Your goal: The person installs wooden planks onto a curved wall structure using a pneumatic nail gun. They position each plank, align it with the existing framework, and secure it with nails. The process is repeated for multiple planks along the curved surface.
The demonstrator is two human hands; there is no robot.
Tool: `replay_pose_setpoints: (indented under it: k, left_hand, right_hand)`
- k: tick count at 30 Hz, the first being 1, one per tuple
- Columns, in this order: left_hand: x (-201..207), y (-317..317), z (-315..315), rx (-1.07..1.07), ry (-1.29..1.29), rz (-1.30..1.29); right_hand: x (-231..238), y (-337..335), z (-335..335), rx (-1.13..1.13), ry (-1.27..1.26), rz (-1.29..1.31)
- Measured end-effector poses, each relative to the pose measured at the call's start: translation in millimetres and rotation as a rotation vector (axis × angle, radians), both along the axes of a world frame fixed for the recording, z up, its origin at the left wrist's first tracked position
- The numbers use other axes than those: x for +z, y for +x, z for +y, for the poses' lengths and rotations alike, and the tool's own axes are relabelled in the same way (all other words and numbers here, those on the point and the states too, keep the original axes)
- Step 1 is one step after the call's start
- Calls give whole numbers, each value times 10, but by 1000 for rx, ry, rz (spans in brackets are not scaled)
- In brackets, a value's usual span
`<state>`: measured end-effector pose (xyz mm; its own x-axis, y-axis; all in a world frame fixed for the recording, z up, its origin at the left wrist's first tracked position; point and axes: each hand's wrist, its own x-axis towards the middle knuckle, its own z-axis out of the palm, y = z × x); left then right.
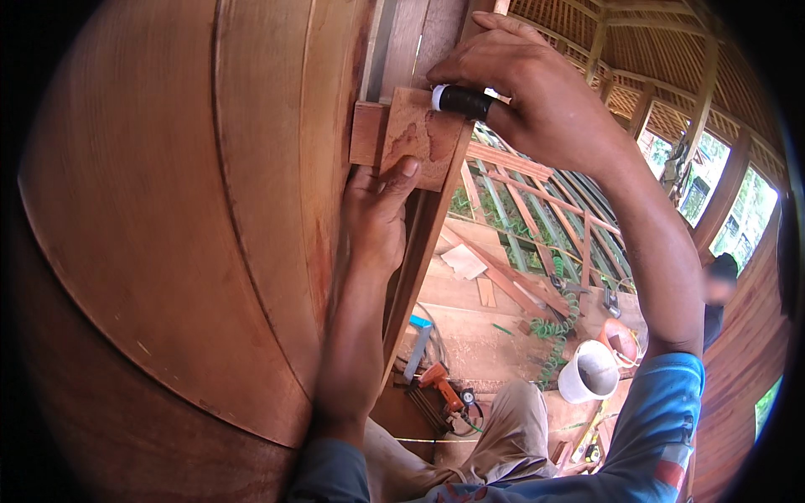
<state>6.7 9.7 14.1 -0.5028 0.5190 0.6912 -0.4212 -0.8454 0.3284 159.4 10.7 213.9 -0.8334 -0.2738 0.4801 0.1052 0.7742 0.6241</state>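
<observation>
My left hand (381, 210) is closed on a flat wooden block (426, 134), its thumb across the lower part of the face. Darker stains mark that face. A smaller wooden piece (367, 134) lies against the block's left side, above my left fingers. Both pieces sit at an upright wooden frame post (432, 230) beside the curved plank wall. At the block's top edge, my right hand (532, 88) has its thumb and a bent finger close together. Black wrapping with a white end (465, 102) covers that thumb. Anything small in this pinch is hidden.
The curved plank wall (168, 184) fills the left. Below on the right are a white bucket (589, 373), an orange bucket (619, 339), an orange power tool (438, 384), a green coiled hose (553, 335) and loose boards (503, 272). Another person (719, 289) is at far right.
</observation>
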Motion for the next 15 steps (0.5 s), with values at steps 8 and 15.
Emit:
replay_pose_setpoints:
  k: [8, 15]
  left_hand:
    - [30, 32, -45, -37, 27, -8]
    - [32, 28, -58, -47, -17, -8]
  right_hand:
    - [41, -28, -23, 17, 71, -42]
    - [17, -81, 4, -24, 24, -74]
